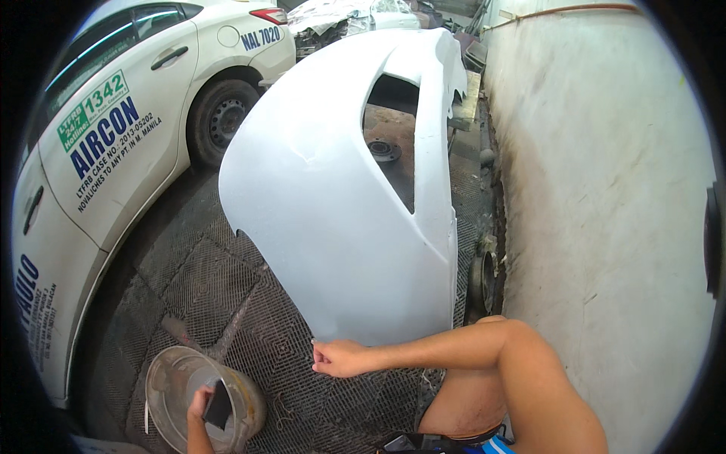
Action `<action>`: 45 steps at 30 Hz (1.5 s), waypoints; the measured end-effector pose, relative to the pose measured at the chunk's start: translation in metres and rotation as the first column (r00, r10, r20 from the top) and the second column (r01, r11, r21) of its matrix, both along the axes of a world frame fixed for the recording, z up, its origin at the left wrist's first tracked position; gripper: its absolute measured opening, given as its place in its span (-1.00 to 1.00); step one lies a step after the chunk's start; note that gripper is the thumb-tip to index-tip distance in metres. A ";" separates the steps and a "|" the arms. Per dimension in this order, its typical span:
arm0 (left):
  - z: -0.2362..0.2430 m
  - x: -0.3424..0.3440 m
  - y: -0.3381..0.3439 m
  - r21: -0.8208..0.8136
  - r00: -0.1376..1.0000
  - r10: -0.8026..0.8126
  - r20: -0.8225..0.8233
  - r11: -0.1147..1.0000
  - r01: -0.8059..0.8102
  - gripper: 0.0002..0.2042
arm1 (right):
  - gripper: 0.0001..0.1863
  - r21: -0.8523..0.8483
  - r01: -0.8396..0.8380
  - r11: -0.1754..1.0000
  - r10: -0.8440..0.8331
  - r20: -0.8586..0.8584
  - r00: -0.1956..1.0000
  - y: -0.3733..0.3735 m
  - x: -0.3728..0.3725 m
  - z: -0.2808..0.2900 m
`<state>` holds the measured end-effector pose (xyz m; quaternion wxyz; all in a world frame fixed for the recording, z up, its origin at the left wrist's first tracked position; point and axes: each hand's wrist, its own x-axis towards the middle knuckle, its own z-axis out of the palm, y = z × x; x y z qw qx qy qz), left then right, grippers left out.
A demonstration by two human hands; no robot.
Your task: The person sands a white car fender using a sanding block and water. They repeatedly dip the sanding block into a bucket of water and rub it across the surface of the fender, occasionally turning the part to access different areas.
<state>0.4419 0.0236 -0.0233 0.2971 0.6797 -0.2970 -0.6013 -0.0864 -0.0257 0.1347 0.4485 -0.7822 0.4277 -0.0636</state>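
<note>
My left hand [200,403] is over the mouth of a round, worn bucket [253,401] at the lower left, gripping a dark rectangular pad [217,408]. Whether the pad is sandpaper or a sanding block I cannot tell. A large white car body panel [325,189], bumper-like with a long cut-out, stands in front of me. Just below its lower left corner is my right hand [340,358], its fingers closed together. A tiny pale bit shows at those fingertips, too small to name.
A white car [159,113] with lettered doors stands along the left. Dark ribbed matting [219,287] covers the floor. A stained pale wall [590,189] runs down the right, with a round metal part [481,284] at its foot. Another partly covered car [352,19] is behind the panel.
</note>
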 end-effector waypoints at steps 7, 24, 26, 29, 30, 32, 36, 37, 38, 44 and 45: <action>0.079 -0.031 0.000 -0.244 0.913 0.106 -0.393 0.946 -0.215 -0.41 | -0.69 -0.070 -0.033 0.997 0.034 0.014 0.999 0.001 -0.004 0.005; 0.226 -0.221 0.016 -0.588 0.820 -0.375 -0.431 0.807 0.060 -0.14 | -0.37 0.050 -0.177 0.983 0.144 0.393 0.908 0.023 0.045 0.026; 0.239 -0.246 0.016 -0.646 0.748 -0.612 -0.256 0.684 0.339 -0.36 | -0.40 0.249 -0.256 0.934 0.049 0.621 0.782 0.029 0.053 0.030; 0.245 -0.249 0.010 -0.749 0.798 -0.601 -0.051 0.551 0.368 -0.50 | -0.39 0.416 -0.137 0.899 -0.098 0.496 0.863 0.026 0.051 0.031; 0.241 -0.239 0.007 -0.782 0.795 -0.595 0.113 0.440 0.441 -0.52 | -0.40 0.438 -0.090 0.895 -0.135 0.456 0.880 0.024 0.049 0.031; 0.228 -0.207 0.000 -0.757 0.757 -0.578 0.304 0.336 0.560 -0.57 | -0.50 0.302 -0.150 0.941 -0.020 0.492 0.870 0.022 0.040 0.032; 0.172 -0.087 -0.012 -0.427 0.969 -0.245 0.021 0.875 0.230 -0.75 | -0.52 -0.261 -0.286 0.922 0.332 0.154 0.931 0.022 0.017 0.039; 0.149 -0.054 -0.014 -0.330 0.982 -0.190 0.010 0.926 0.183 -0.70 | -0.52 -0.308 -0.361 0.880 0.383 0.012 0.924 0.024 0.010 0.043; 0.117 -0.033 -0.013 -0.107 0.954 -0.297 -0.036 0.951 0.291 -0.69 | -0.51 -0.328 -0.456 0.827 0.425 -0.166 0.890 0.027 0.004 0.047; -0.060 0.040 0.019 0.794 0.588 -0.753 -0.297 0.147 0.589 -0.78 | -0.45 -0.233 -0.670 0.705 0.511 -0.488 0.707 0.044 -0.009 0.062; -0.056 0.037 0.019 0.793 0.551 -0.762 -0.341 0.082 0.604 -0.79 | -0.45 -0.250 -0.691 0.678 0.511 -0.515 0.688 0.046 -0.013 0.063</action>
